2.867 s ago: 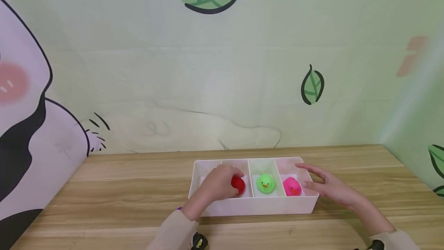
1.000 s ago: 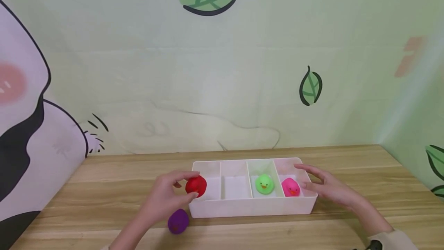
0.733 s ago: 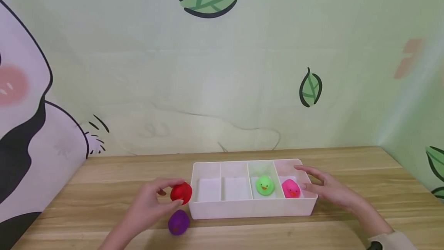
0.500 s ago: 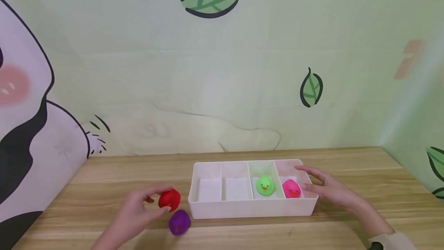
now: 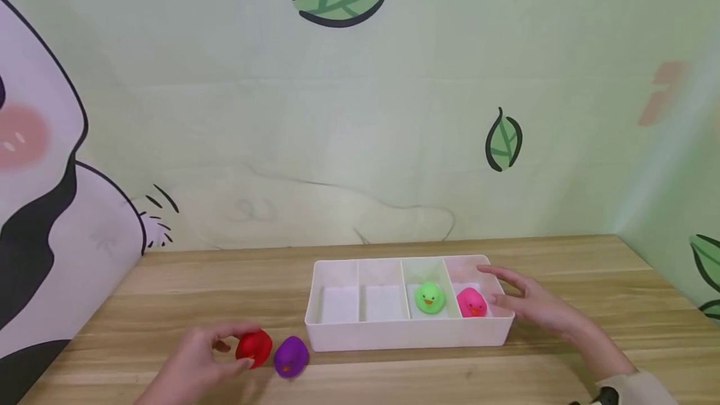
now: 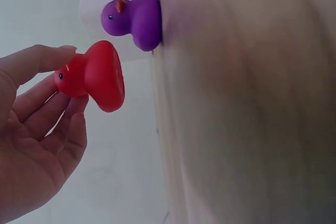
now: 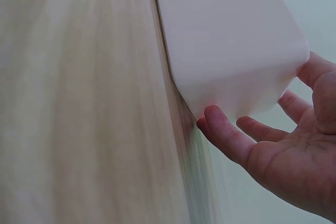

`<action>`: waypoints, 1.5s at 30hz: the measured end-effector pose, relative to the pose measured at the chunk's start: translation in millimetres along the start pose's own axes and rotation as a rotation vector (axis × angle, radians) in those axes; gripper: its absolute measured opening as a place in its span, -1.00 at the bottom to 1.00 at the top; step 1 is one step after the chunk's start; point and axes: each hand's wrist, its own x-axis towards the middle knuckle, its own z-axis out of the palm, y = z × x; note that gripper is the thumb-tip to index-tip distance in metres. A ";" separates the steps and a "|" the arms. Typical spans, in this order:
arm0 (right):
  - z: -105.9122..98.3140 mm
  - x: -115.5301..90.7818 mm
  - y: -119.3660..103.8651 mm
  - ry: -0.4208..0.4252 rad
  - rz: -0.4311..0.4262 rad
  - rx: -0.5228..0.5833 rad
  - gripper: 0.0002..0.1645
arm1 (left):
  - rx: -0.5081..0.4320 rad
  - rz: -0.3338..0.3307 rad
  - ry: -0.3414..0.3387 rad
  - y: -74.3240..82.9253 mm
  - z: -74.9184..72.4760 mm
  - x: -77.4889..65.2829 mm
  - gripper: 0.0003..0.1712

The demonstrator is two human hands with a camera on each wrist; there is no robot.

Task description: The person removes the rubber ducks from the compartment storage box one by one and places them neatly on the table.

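My left hand pinches a red rubber duck by the head between thumb and fingers. In the left wrist view the duck's base hangs a little above the tabletop. Just right of it a purple rubber duck stands on the table by the front left corner of a white divided box. My right hand holds that box at its right end, thumb over the rim. Other fingers lie along the outer end wall in the right wrist view. A green duck and a pink duck sit in the two right compartments.
The wooden table runs back to a pale green printed backdrop. A panda print covers the backdrop on the left. Nothing sits in the box's two left compartments.
My left hand has lifted the red duck from the second compartment and carried it left, out of the box and down near the table. The right hand has stayed at the box.
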 end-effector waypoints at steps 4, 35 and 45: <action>0.1 1.3 -1.1 -0.003 0.020 0.002 -0.26 | -0.017 -0.087 -0.060 -3.8 2.1 -0.5 -0.52; 2.0 -0.7 -1.2 -0.020 0.044 0.026 -0.26 | -0.141 -0.161 -0.313 -12.6 5.2 4.2 -0.50; 0.5 -0.5 -2.4 -0.017 0.033 0.025 -0.26 | -0.083 -0.263 -0.209 -4.5 6.8 4.5 -0.42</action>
